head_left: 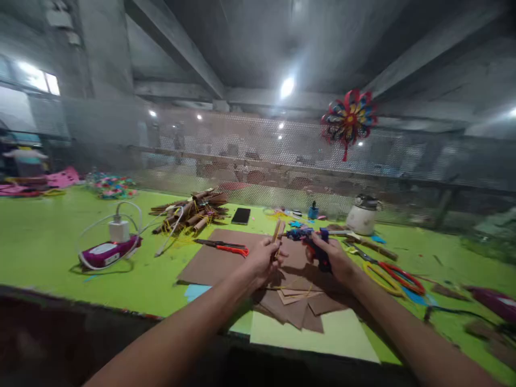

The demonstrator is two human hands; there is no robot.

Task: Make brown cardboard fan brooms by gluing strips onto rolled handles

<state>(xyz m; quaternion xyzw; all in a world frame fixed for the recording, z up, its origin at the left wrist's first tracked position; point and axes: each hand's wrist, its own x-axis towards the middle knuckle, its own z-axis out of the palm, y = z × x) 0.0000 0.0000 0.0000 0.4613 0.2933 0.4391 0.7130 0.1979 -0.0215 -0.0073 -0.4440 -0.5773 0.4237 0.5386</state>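
Both hands of the person are above the table and a little apart: the left hand (266,257) is closed on a thin brown piece (277,231), and the right hand (327,252) is wrapped around the handle of a glue gun (321,248). The table (157,287) is bright green, and on it lie a brown sheet (212,271), scissors with red handles (234,248), a pile of brown rolls (195,212) and a black phone (241,216). Behind the table stands a mesh screen (262,185); in front of it hangs a red flower ornament (350,119). The room has a grey concrete ceiling (250,43) with bright lamps.

The brown piece is narrow, looks flat and is lighter along one edge; its finer details are blurred. The glue gun is dark blue and black, with some red near the grip. The brown piece rises upward from the left fingers, between the two hands, and the gun's nozzle points at it, very near; whether they touch, I cannot tell. Below the hands, brown cut pieces (296,303) overlap on a pale yellow sheet (342,338).
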